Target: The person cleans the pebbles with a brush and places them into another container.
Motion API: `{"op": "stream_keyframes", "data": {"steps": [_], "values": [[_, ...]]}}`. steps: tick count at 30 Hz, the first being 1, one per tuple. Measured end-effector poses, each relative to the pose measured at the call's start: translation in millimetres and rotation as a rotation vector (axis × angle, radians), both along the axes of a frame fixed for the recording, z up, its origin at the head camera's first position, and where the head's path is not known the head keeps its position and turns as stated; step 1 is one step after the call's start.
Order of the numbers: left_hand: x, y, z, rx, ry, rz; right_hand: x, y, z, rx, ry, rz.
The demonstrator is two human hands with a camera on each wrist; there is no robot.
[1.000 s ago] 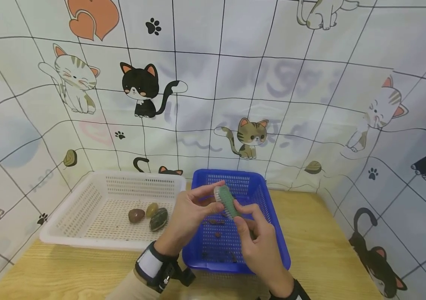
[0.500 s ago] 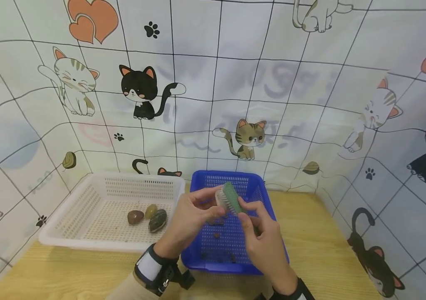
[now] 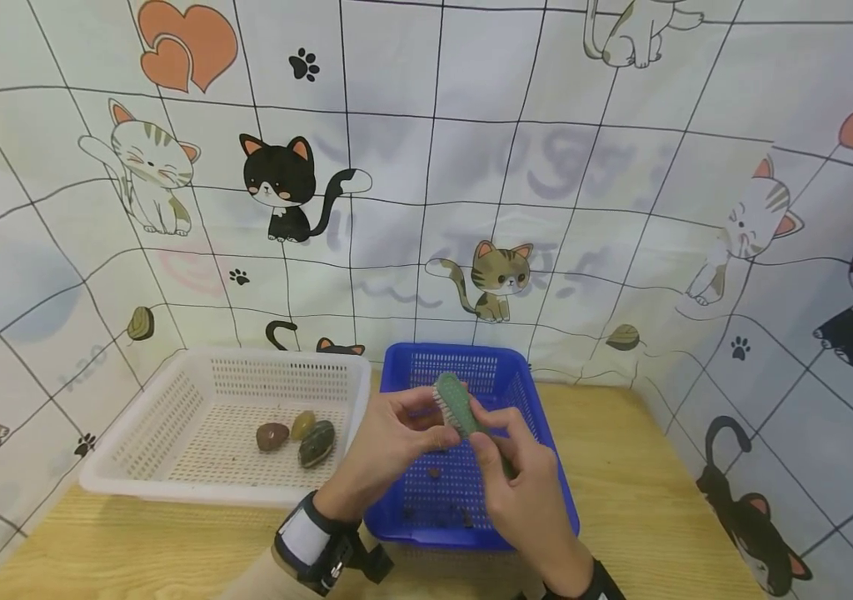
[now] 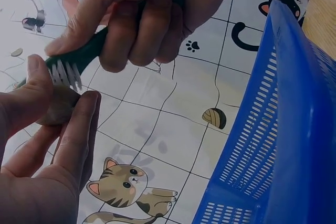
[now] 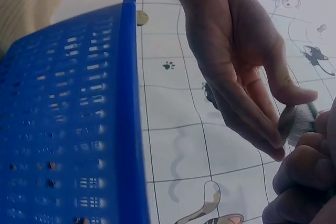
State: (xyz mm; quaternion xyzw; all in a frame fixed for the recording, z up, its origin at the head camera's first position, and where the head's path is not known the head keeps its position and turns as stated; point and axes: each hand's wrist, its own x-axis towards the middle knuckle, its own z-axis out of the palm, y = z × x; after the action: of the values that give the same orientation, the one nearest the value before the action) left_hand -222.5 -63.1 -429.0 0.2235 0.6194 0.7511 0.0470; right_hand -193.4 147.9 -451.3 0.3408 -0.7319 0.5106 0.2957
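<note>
In the head view a green brush with white bristles is gripped by my right hand, its handle running back under the curled fingers. My left hand faces it and pinches a smooth greyish-brown stone between thumb and fingertips, as the left wrist view shows. The bristles meet the stone's upper side. From the right wrist side, part of the stone shows between the left thumb and fingers. Both hands are held above the blue basket; the stone is hidden in the head view.
A white basket stands on the left of the wooden table. In it lie a reddish-brown stone, a yellowish stone and a dark green stone. Small brown bits lie in the blue basket. A cat-printed sheet surrounds the table.
The brush shifted slightly up and right, then back down and left over the stone. The left hand stays nearly in place, still pinching the stone. The stones in the white basket have not moved.
</note>
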Motion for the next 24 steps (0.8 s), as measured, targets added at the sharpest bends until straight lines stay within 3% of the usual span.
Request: {"op": "stream_keyframes", "data": {"steps": [6, 18, 21, 24], "values": [[2.3, 1.2, 1.9, 0.023, -0.042, 0.031, -3.4, 8.5, 5.4, 0.006, -0.053, -0.048], [0.8, -2.8, 3.7, 0.042, -0.083, 0.178, 5.2, 1.0, 7.0, 0.005, -0.104, -0.004], [0.6, -1.8, 2.2, 0.009, -0.096, 0.164, 5.8, -0.1, 6.3, 0.000, -0.087, 0.000], [0.4, 1.0, 0.1, 0.001, -0.097, 0.109, 4.4, 0.4, 5.8, 0.006, -0.062, 0.003]]}}
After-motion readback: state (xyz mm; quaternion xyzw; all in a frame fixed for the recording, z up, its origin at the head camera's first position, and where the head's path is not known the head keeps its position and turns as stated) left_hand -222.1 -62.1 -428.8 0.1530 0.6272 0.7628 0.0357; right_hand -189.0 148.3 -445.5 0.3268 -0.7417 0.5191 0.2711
